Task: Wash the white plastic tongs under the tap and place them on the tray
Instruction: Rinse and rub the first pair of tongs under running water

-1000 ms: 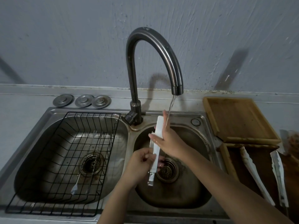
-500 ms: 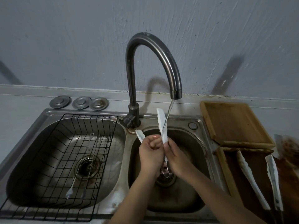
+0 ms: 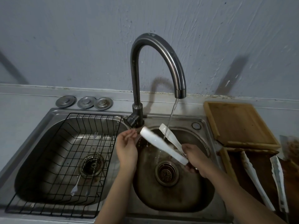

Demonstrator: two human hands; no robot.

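My right hand [image 3: 196, 159] grips the white plastic tongs [image 3: 161, 145] at their hinge end over the right sink basin [image 3: 169, 199]. The two arms spread apart and point up-left. Water from the dark curved tap [image 3: 180, 92] runs down onto the far arm. My left hand [image 3: 127, 148] hovers just left of the near arm's tip, fingers loosely curled, holding nothing. Two wooden trays sit right of the sink: an empty one [image 3: 239, 125] at the back, and a nearer one [image 3: 226, 162] holding two more white tongs [image 3: 255, 180].
The left basin holds a black wire rack [image 3: 64, 167] with metal forks [image 3: 90, 159] lying in it. Three round metal sink plugs [image 3: 84, 102] rest on the ledge behind. A grey wall rises behind the counter.
The tongs have swung from upright to slanting left and opened wider. My left hand has let go and moved left; my right hand has slid down to the hinge end.
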